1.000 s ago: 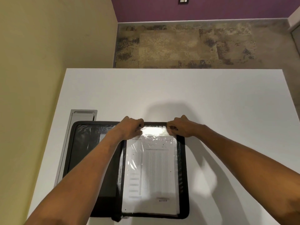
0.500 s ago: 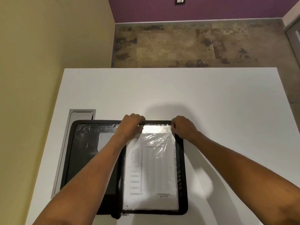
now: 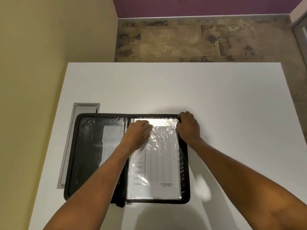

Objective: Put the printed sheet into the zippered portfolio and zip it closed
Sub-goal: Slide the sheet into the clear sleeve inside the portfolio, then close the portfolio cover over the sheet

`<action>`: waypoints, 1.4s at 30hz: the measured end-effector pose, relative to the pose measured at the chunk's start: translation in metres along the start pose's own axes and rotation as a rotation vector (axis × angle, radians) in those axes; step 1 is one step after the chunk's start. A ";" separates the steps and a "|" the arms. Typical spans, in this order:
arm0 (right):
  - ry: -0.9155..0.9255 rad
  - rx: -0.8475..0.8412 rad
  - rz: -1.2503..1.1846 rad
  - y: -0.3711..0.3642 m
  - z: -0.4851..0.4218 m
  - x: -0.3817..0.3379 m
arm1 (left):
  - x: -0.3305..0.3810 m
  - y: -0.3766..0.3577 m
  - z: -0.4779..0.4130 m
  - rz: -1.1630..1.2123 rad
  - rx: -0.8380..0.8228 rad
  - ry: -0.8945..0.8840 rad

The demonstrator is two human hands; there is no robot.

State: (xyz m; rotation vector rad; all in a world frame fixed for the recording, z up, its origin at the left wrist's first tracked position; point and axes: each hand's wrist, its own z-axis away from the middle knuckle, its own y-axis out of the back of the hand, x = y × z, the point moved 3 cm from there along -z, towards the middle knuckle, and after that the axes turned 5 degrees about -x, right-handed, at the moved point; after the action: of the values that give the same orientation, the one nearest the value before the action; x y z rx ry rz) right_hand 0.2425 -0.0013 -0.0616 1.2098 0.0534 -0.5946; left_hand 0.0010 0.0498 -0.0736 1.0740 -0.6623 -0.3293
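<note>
Your left hand (image 3: 138, 132) lies flat, fingers together, on the printed sheet (image 3: 159, 165) in the open portfolio (image 3: 86, 155); your right hand (image 3: 188, 128) seems curled round its top-right corner.

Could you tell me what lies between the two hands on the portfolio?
In the head view, the sleeve's glossy top lies between left hand and right hand.

Open bench (image 3: 216, 97) across upper and right frame.
Blocked at lower left by open portfolio (image 3: 86, 155) and grey floor-box cover (image 3: 69, 146); yellow wall (image 3: 33, 80) tight along bench's left edge.
</note>
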 end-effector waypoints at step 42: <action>-0.049 -0.156 0.117 -0.097 0.235 0.033 | -0.137 0.106 0.187 0.408 0.391 0.825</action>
State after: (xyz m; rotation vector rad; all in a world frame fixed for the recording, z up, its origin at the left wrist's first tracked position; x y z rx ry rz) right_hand 0.1624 -0.2443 -0.0691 1.0395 -0.0125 -0.5077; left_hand -0.2305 0.0423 0.0325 1.2819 -0.1799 0.6025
